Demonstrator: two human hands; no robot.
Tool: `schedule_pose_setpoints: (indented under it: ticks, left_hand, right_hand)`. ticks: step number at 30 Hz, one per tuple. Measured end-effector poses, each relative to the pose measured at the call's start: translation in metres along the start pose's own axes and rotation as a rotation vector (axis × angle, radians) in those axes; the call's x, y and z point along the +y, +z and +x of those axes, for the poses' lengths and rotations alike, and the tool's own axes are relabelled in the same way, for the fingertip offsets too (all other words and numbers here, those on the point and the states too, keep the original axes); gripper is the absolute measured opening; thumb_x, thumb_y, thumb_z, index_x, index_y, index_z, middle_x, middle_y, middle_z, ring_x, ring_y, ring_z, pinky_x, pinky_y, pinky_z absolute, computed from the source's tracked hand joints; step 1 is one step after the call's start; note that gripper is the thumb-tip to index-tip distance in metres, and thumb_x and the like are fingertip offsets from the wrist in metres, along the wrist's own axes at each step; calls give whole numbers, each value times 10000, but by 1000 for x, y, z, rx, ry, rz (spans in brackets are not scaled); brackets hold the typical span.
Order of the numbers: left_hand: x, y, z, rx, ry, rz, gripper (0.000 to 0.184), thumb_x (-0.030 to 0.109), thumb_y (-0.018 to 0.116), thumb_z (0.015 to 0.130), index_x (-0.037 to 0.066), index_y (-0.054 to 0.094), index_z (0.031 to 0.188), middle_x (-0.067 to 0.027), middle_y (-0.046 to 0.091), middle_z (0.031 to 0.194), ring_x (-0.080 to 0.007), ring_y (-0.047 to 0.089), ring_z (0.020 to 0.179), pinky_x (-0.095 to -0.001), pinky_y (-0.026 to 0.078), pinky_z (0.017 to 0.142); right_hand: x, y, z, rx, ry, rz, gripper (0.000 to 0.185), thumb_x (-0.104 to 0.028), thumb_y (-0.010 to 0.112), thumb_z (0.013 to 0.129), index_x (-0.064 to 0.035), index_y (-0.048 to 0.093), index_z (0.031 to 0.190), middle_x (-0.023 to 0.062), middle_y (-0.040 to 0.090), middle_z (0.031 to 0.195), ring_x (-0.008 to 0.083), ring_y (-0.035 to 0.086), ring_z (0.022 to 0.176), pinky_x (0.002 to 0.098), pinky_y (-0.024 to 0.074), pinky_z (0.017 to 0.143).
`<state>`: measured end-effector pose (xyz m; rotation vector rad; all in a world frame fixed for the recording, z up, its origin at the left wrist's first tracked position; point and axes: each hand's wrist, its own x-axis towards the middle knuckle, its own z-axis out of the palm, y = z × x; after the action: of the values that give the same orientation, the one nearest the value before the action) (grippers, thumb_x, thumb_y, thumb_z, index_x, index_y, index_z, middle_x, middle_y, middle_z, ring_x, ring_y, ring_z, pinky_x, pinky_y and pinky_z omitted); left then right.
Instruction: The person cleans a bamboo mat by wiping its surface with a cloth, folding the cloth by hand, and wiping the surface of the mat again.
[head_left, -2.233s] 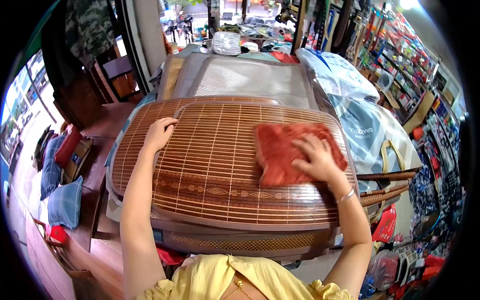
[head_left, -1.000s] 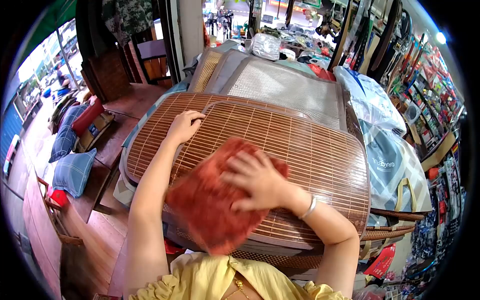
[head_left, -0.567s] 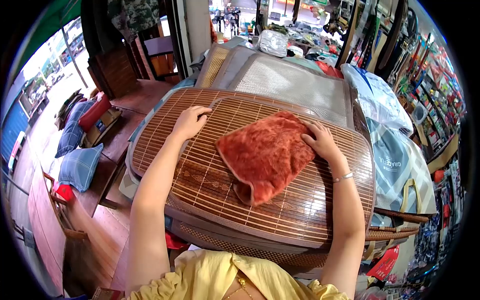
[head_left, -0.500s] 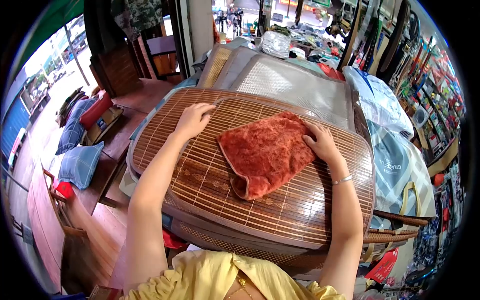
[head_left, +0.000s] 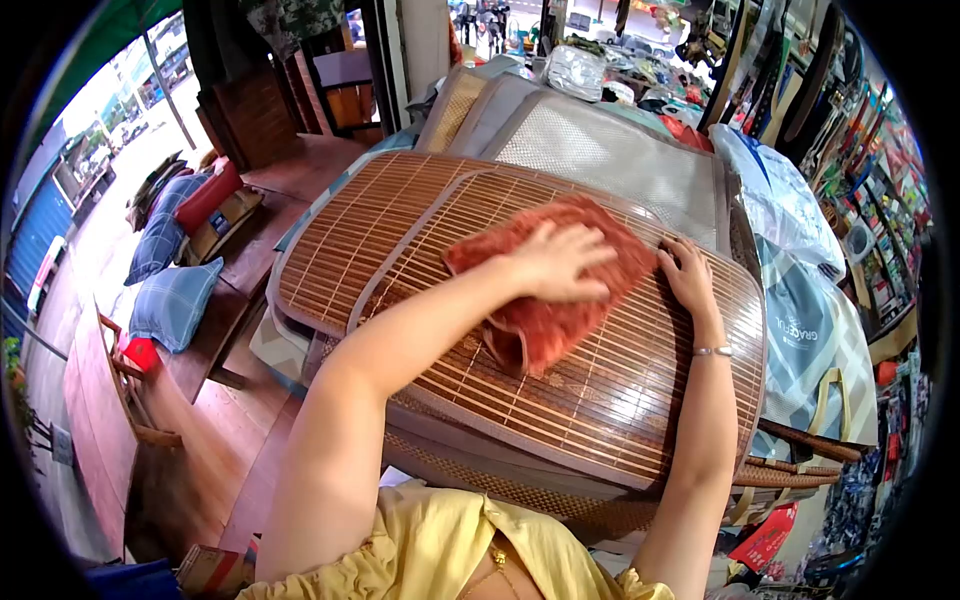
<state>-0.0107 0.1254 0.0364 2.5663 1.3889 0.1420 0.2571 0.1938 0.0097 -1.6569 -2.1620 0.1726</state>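
Note:
A rust-red plush cloth [head_left: 505, 238] lies slightly rumpled on a brown bamboo-slat mat [head_left: 600, 420], with one near corner curled. My left hand [head_left: 565, 262] rests across the cloth, fingers spread and a little blurred, gripping nothing that I can see. Beside the cloth's right edge, my right hand [head_left: 688, 275] lies on the slats with its fingers apart. A silver bracelet [head_left: 713, 351] circles the right wrist. The mat tops a stack of other mats, with a woven edge [head_left: 480, 470] showing below.
Behind the stack stand grey mesh-faced mats [head_left: 610, 150]. Plastic-wrapped goods [head_left: 770, 190] and a bag marked GRACEFUL [head_left: 800, 310] crowd the right side. Blue plaid cushions [head_left: 178, 303] and a wooden bench [head_left: 225, 330] are at left. Shelves of small goods line the far right.
My left hand has moved right, from the bare mat onto the cloth. My right hand has come off the cloth's edge onto the slats. The view has shifted slightly.

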Motion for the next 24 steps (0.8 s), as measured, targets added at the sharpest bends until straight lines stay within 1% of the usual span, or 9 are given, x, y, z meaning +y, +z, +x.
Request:
schedule_pose_setpoints:
  ticks: [4,6,11,14,17,19,21,22,24]
  left_hand:
    - [-94,-12,-9,62,-496,-15,691,643,293,949,254,225,1517,-57,98,1602,-242,93,1473,-533,38,1171]
    - [-125,-17,-28,63,-633,-40,747,694,283,920,261,206,1523,-74,65,1604,-259,61,1478,-546,47,1166]
    - [-104,-2,-32,59,-407,36,769,676,295,925,190,231,1517,-108,101,1598,-264,71,1477,-521,94,1173]
    - [-15,-10,-33,59,-12,80,715,516,490,890,109,353,1461,-203,254,1531,-343,232,1423,-512,219,1131]
    - [44,24,-27,38,282,60,754,578,455,901,162,272,1502,-175,176,1566,-320,119,1463,-514,75,1180]
    - [60,13,-18,-63,281,34,762,606,421,908,177,245,1513,-164,148,1577,-294,98,1470,-506,46,1183]
    - [40,4,1,-61,178,1,760,620,387,916,185,228,1518,-141,130,1586,-270,89,1473,-500,33,1183]
    - [20,6,13,-39,96,12,761,637,352,923,192,211,1523,-118,121,1591,-258,81,1474,-492,28,1184]
    - [-24,-1,26,0,-122,92,770,668,324,924,195,215,1521,-117,148,1586,-263,112,1470,-495,67,1180]
  right_hand:
    - [-3,-1,-3,5,31,-39,491,-450,534,926,-156,576,1317,127,445,1452,306,315,1399,468,203,1147]
    - [-6,-2,-2,7,34,-34,495,-458,529,927,-158,576,1318,126,443,1453,305,310,1401,472,194,1151]
    - [-14,6,1,8,58,-82,521,-463,510,928,-164,534,1354,121,409,1477,292,283,1414,501,158,1156]
    - [-12,12,5,-1,41,-113,498,-429,492,939,-174,513,1367,100,401,1484,287,284,1413,512,161,1152]
    - [-5,17,8,20,14,-119,454,-388,483,947,-169,537,1340,92,427,1465,281,304,1404,499,184,1146]
    - [15,23,16,48,-12,-115,422,-361,480,951,-161,567,1311,93,457,1442,280,328,1393,485,207,1141]
    - [35,28,24,76,-87,122,356,-305,510,939,-117,638,1213,120,558,1335,304,424,1325,448,295,1103]
    - [23,19,17,128,-59,227,313,-263,538,923,-75,676,1132,145,625,1226,334,497,1247,425,364,1053]
    - [12,12,9,129,-48,225,315,-256,545,918,-63,673,1131,153,627,1217,341,502,1236,426,373,1045]
